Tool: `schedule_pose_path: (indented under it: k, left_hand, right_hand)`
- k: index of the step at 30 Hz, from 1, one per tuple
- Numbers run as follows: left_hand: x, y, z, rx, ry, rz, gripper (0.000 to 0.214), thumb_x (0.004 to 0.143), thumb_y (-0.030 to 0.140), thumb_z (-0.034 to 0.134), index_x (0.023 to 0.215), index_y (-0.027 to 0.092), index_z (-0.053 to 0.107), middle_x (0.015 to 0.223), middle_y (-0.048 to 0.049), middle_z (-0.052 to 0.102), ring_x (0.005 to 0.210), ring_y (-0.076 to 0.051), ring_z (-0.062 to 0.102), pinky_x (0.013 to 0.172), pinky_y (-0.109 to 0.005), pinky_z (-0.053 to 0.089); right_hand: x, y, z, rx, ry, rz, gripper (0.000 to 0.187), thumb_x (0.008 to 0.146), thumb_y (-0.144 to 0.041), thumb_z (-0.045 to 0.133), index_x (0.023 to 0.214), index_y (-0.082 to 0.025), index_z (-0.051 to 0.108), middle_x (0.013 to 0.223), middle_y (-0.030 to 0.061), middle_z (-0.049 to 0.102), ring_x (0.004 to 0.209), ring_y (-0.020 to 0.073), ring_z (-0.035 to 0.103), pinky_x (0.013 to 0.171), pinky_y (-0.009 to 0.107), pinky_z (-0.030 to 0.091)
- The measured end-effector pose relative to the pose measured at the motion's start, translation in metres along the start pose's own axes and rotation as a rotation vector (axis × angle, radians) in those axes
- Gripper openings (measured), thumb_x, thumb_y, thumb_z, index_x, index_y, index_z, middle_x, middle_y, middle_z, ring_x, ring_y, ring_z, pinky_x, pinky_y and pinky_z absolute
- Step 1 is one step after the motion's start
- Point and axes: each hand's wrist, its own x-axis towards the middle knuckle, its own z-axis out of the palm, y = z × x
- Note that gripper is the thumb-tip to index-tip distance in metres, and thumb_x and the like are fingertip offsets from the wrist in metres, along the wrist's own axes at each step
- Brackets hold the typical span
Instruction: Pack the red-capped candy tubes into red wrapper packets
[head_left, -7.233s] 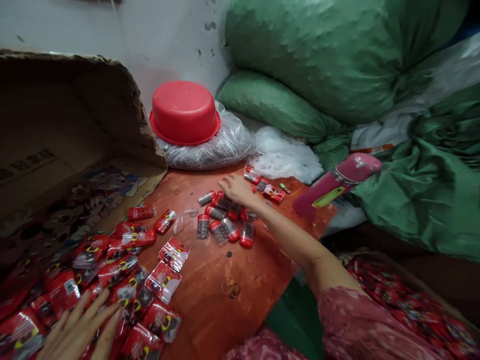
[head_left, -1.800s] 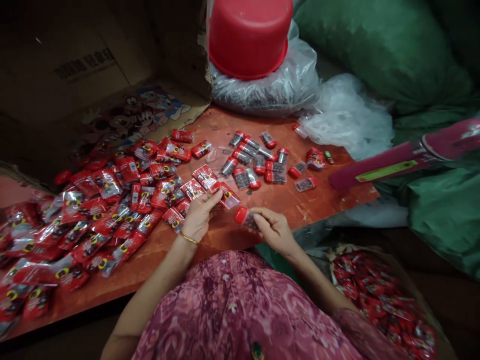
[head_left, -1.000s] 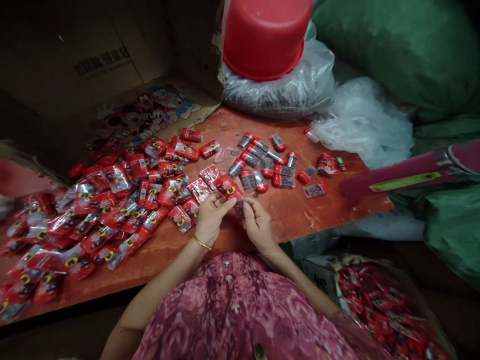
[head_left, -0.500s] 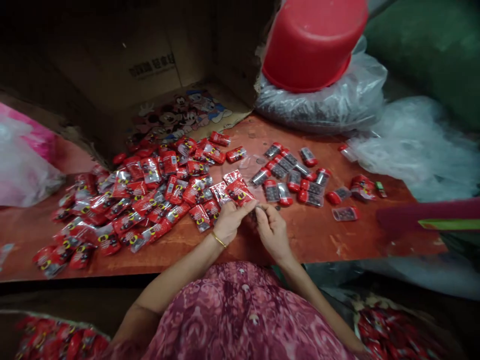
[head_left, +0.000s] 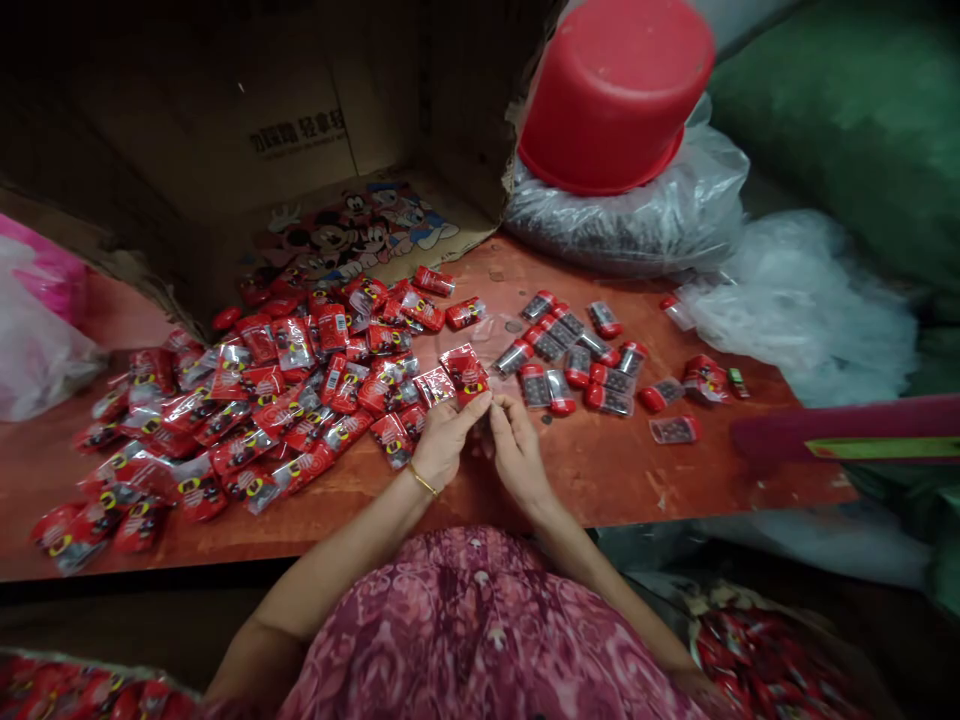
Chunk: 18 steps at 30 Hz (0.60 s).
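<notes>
As the left hand's point(head_left: 441, 440) fingers pinch the red packet point(head_left: 466, 368) over the worktop point(head_left: 600, 470), it lies just beyond them, long axis apparently slanting far-left; the right hand point(head_left: 517, 455), equally near, has fingers bent together at its near end, grip hidden.

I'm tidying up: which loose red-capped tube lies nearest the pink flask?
The tube whose red cap points toward the pink flask; it lies apart from the cluster, closest to the front of the table.
</notes>
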Motion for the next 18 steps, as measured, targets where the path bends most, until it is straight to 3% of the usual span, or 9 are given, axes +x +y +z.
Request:
schedule_pose_path:
  k: [5,12,18]
  left_hand:
    - [-0.001,0.006,-0.001,0.021,-0.082,-0.023,0.049,0.061,0.063,0.063,0.063,0.015,0.057,0.045,0.0029,0.050,0.033,-0.008,0.043,0.033,-0.022,0.027]
    - [-0.002,-0.004,0.003,0.064,-0.063,0.040,0.044,0.058,0.056,0.070,0.060,0.015,0.055,0.045,0.0040,0.050,0.033,-0.006,0.042,0.034,-0.020,0.029]
    - [-0.002,0.012,-0.005,-0.038,-0.096,0.035,0.041,0.059,0.050,0.072,0.066,0.012,0.058,0.056,-0.0008,0.059,0.044,-0.008,0.048,0.039,-0.021,0.035]
  right_hand:
    - [-0.002,-0.008,0.001,0.267,-0.030,0.098,0.024,0.084,-0.045,0.048,0.090,-0.023,0.043,0.053,-0.0083,0.046,0.042,0.0083,0.044,0.047,0.023,0.041]
    - [-0.002,-0.013,0.004,0.222,0.126,0.080,0.025,0.082,-0.045,0.053,0.089,-0.022,0.043,0.049,-0.0108,0.044,0.036,0.0055,0.040,0.037,0.017,0.034]
    - [0.006,-0.010,-0.005,0.273,-0.071,0.125,0.034,0.072,-0.042,0.064,0.093,-0.021,0.048,0.057,-0.0078,0.059,0.039,0.0069,0.053,0.041,0.018,0.042]
